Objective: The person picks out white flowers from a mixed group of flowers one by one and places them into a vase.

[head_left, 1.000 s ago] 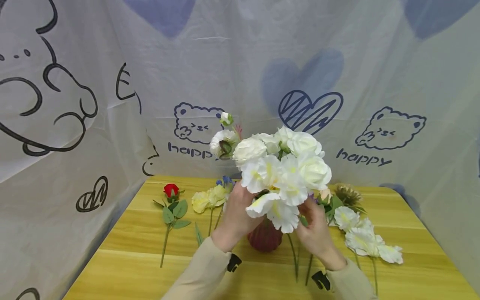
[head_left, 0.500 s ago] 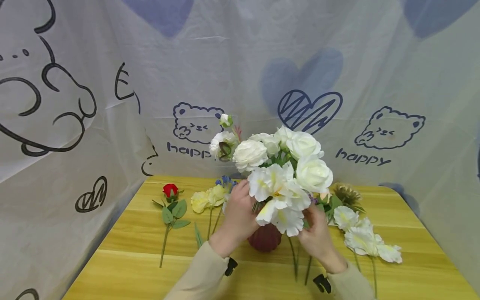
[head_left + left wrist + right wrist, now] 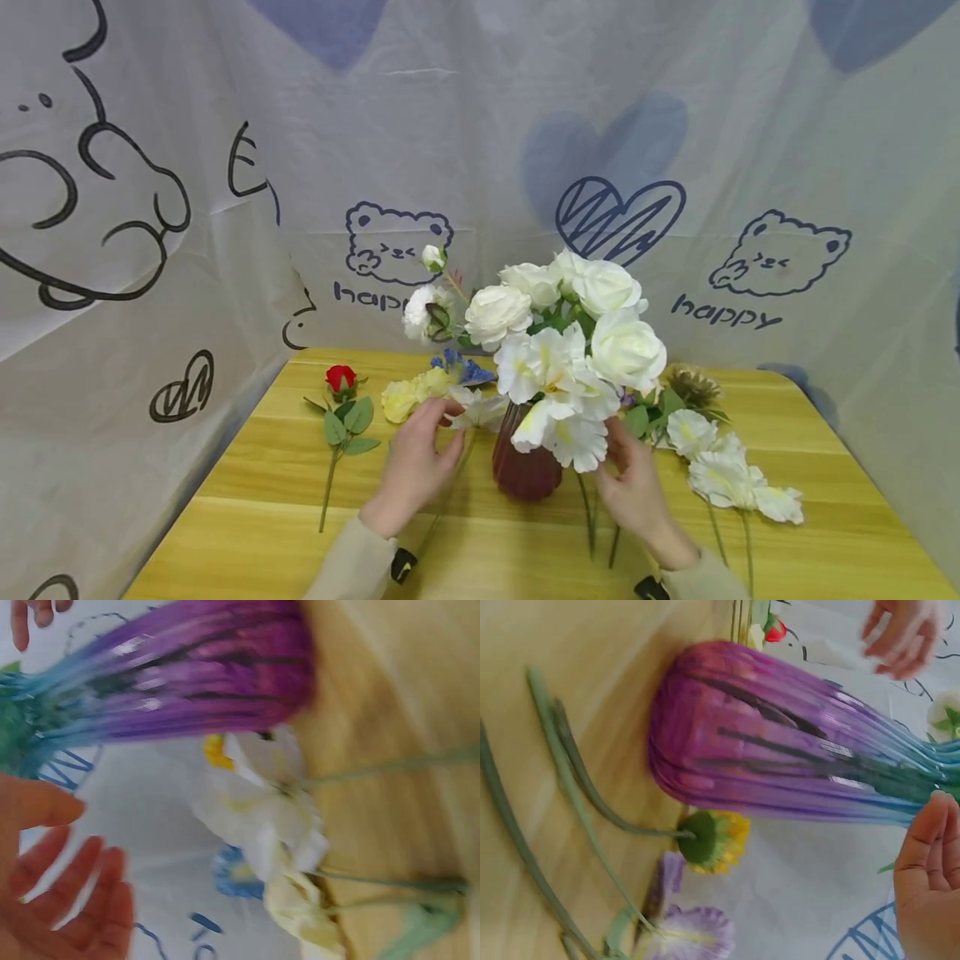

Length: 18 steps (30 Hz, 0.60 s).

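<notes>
A ribbed glass vase stands upright on the table, purple below and blue toward its neck in the wrist views. White roses, a white ranunculus and a white iris-like flower spread above it, their stems showing through the glass. To the vase's left is my left hand, apart from it, fingers loosely bent and holding nothing. Beside the vase's neck on the right is my right hand. Its thumb overlaps the neck in the right wrist view; some fingertips are hidden behind petals in the head view.
Left on the table lie a red rose, yellow flowers, blue flowers and a white flower. Right of the vase lie white flowers and a brownish bloom. A printed curtain hangs behind.
My left hand has moved away from the bouquet, left and down. The ranunculus sprig with the bud has swung slightly left. My right hand stays near the vase's neck.
</notes>
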Each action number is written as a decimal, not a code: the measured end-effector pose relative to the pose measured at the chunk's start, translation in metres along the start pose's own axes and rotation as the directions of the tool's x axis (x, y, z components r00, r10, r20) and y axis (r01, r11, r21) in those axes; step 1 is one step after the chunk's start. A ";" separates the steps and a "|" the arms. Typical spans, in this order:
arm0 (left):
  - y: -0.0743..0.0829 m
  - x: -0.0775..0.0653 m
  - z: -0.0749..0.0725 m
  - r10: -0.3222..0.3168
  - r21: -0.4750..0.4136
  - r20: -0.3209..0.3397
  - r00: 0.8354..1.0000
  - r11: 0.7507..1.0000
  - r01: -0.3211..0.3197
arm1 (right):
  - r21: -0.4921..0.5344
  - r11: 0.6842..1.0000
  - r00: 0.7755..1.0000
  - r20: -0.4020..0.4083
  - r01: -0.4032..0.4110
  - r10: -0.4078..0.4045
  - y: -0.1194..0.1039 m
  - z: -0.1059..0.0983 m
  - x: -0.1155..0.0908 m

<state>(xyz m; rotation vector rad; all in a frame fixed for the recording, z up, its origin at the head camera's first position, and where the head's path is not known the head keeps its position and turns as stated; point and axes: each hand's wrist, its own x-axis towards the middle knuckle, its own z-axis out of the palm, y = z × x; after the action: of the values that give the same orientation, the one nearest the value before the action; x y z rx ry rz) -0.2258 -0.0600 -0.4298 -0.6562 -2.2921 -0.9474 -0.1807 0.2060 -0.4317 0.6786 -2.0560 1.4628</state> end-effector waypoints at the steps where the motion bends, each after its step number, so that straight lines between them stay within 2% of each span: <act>1: -0.004 -0.003 0.000 -0.036 0.021 0.042 0.998 0.999 0.035 | -0.007 0.999 0.999 0.009 -0.036 0.036 0.000 0.001 -0.002; 4: -0.015 -0.011 -0.001 -0.110 0.074 0.165 0.980 0.992 0.099 | -0.025 0.989 0.988 0.045 -0.143 0.145 0.000 0.004 -0.006; 6: -0.019 -0.013 -0.001 -0.143 0.104 0.245 0.959 0.987 0.121 | -0.034 0.982 0.979 0.077 -0.186 0.188 0.000 0.006 -0.009; 11: -0.025 -0.015 0.003 -0.214 0.143 0.417 0.883 0.975 0.168 | 0.015 0.969 0.958 0.158 -0.246 0.241 0.001 0.012 -0.013; 13: -0.025 -0.015 0.006 -0.226 0.150 0.463 0.857 0.973 0.176 | 0.063 0.960 0.947 0.193 -0.274 0.258 0.002 0.014 -0.014; 18: -0.026 -0.011 0.015 -0.231 0.171 0.517 0.824 0.971 0.164 | 0.172 0.939 0.933 0.262 -0.296 0.247 0.003 0.017 -0.015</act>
<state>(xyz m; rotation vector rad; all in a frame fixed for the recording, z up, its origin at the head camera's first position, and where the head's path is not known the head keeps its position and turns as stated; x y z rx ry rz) -0.2385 -0.0680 -0.4580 -0.7066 -2.9394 -0.7730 -0.1733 0.1921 -0.4487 0.6981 -2.2705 1.8551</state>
